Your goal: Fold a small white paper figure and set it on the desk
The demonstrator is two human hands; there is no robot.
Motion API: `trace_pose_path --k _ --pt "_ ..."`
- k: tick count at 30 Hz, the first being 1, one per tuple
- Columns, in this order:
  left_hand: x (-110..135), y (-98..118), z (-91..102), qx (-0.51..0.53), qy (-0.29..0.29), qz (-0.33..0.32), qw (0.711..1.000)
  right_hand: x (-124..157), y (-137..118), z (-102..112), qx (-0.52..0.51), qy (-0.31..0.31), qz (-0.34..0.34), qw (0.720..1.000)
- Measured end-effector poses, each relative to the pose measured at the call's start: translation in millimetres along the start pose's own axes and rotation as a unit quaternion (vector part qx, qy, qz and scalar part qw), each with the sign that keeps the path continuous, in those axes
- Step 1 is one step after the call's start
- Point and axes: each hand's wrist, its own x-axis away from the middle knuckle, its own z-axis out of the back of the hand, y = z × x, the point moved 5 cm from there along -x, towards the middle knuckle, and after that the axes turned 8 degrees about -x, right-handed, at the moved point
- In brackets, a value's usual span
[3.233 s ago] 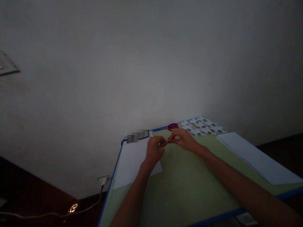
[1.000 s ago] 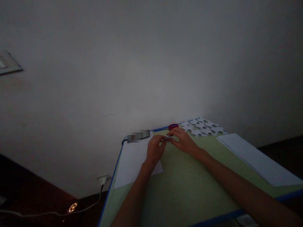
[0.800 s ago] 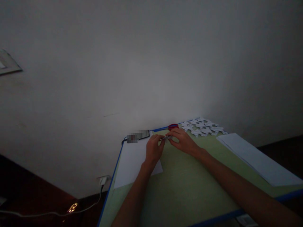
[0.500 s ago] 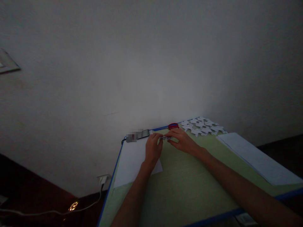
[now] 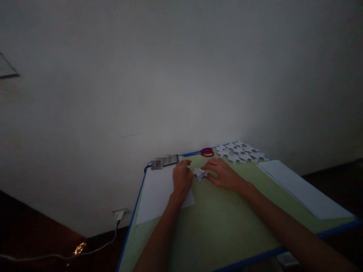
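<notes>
A small folded white paper piece [image 5: 200,173] lies on the green table [image 5: 227,219] between my two hands. My left hand [image 5: 182,178] rests just left of it, fingers extended over the corner of a white sheet [image 5: 159,192]. My right hand [image 5: 222,173] lies flat just right of the piece, its fingertips touching the piece's edge. Neither hand grips anything.
A heap of several folded white paper pieces [image 5: 241,152] sits at the far right corner. Red scissors [image 5: 207,152] lie at the far edge, a dark phone [image 5: 166,161] at the far left corner. A stack of white paper [image 5: 300,189] lies at right. A cable [image 5: 85,249] runs over the floor to a wall socket.
Earlier both hands pinched the small paper piece together above the table. Now it lies on the table and both hands have let go and spread flat beside it.
</notes>
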Motion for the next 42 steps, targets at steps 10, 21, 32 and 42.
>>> trace_pose_path --k 10,21,32,42 --pt "-6.4 -15.7 9.5 0.06 0.05 0.121 0.99 23.7 -8.8 -30.2 0.13 -0.152 -0.157 0.967" --pt "-7.6 -12.4 13.3 0.06 0.045 0.122 0.99 32.6 -15.4 -31.5 0.135 -0.167 -0.189 0.958" --pt "-6.3 -14.0 11.7 0.065 0.048 0.123 0.989 39.3 -20.7 -34.7 0.136 -0.153 -0.19 0.96" --pt "-8.0 -20.8 13.2 0.095 0.065 0.161 0.98 19.3 -25.5 -38.6 0.145 -0.14 -0.264 0.943"
